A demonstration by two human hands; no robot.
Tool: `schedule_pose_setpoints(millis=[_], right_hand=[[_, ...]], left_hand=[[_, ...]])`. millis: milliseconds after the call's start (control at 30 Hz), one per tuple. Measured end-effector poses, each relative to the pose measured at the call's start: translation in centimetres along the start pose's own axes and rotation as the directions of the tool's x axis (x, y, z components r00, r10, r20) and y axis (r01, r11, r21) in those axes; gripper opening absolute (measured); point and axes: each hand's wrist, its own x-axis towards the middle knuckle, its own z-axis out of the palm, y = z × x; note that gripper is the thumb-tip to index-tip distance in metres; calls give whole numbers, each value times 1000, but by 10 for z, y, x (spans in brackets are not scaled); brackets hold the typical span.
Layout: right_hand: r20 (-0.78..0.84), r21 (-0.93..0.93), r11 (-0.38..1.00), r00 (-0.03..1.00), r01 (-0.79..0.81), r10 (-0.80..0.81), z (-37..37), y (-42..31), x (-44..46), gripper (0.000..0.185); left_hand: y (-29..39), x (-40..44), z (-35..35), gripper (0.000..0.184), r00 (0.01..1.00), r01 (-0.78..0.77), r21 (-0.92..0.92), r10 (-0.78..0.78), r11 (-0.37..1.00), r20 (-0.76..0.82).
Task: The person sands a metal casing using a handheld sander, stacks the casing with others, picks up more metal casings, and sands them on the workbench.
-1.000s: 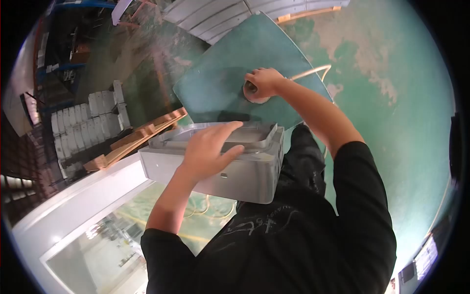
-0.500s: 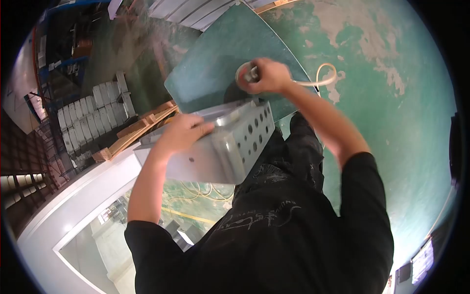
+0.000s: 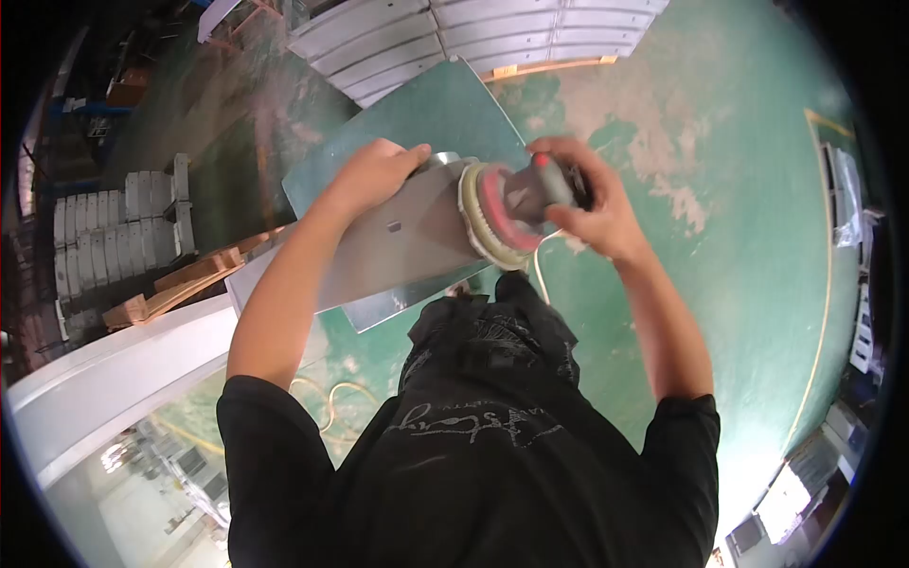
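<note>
A grey sheet-metal box (image 3: 388,248) lies tilted across the front of the green tabletop (image 3: 388,123). My left hand (image 3: 377,177) is closed over its upper edge, the thumb and fingers near a shiny rounded corner. In my right hand (image 3: 597,204) is an air sander (image 3: 497,216) with a round pad, a red ring and a grey body. The pad stands on edge against the right end of the box, hiding that end. A pale hose (image 3: 542,275) hangs below the sander.
Stacked grey metal panels (image 3: 502,33) rest on a wooden pallet beyond the table. More grey parts (image 3: 123,222) stand at the left beside wooden pallet boards (image 3: 185,284). A long white frame (image 3: 104,379) runs along the lower left. Worn green floor (image 3: 701,284) lies at the right.
The sander has come down from above the tabletop to the box's right end, its pad now turned sideways. The box has turned, its perforated side now out of sight; my left hand has shifted along it.
</note>
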Motion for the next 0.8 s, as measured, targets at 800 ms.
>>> schedule_pose_setpoints(millis=[800], right_hand=[[-153,-983,111,985,-144,-79,126,-85,-13,36]], left_hand=[[-3,17,13,74,887,-431,-470,267,771,-376]])
